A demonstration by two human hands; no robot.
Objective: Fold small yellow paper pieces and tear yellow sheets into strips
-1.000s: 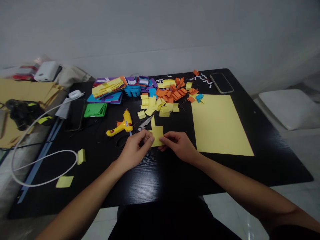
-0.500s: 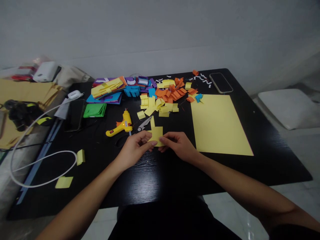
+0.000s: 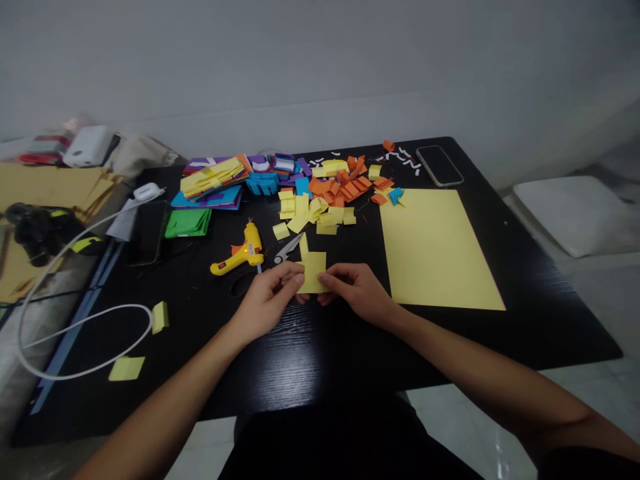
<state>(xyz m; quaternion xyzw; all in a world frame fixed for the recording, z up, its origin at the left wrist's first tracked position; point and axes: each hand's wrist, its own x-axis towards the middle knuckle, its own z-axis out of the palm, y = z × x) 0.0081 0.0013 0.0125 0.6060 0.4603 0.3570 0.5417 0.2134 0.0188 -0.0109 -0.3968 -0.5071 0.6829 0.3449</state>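
— My left hand point(image 3: 273, 293) pinches the small yellow paper point(image 3: 315, 272) at its left side, fingers nearly closed; my right hand point(image 3: 357, 292) pinches the right side just as tightly.

— Where's that paper, from the glue gun point(image 3: 243, 255)?

— To its right and a little nearer me. I can't tell whether it touches the table point(image 3: 340, 353).

— And around the gun?

— Scissors point(image 3: 287, 249) with blades just right, green papers point(image 3: 189, 223) to the left, the large yellow sheet point(image 3: 443, 250) well off right.

Both forearms reaching forward, hands point(image 3: 311, 287) nearly meeting, thumbs uppermost, other fingers seemingly curled beneath
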